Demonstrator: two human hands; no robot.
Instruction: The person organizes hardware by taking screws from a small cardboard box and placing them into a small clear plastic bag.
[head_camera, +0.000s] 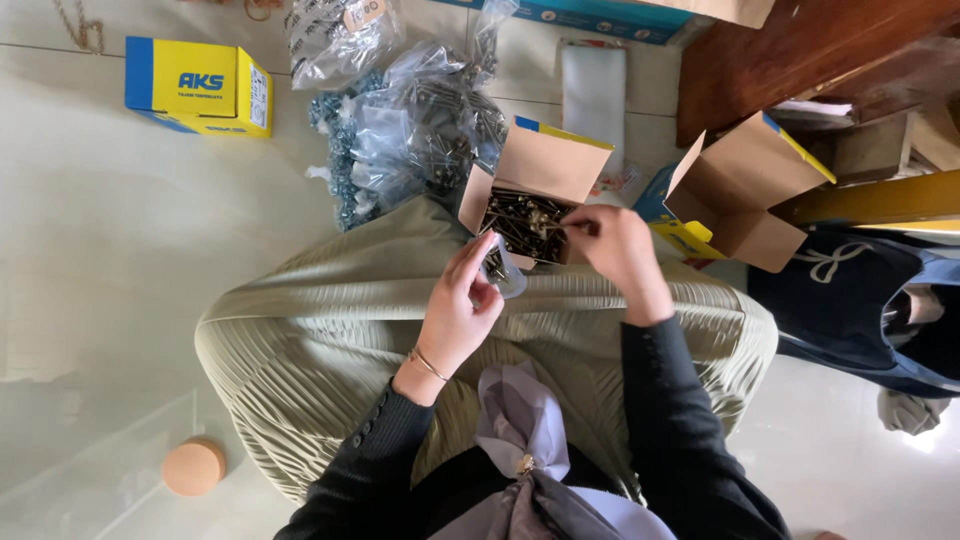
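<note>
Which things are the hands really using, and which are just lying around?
In use:
- left hand holding a small clear plastic bag with screws in it
- right hand picking at dark screws in the open brown cardboard box

Lying about:
- closed yellow and blue box
- clear bags of screws
- empty open cardboard box
- round orange lid

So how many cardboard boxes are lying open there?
2. One open box full of screws sits on the lap by the hands; one empty open box lies to its right. Others may be hidden.
</note>
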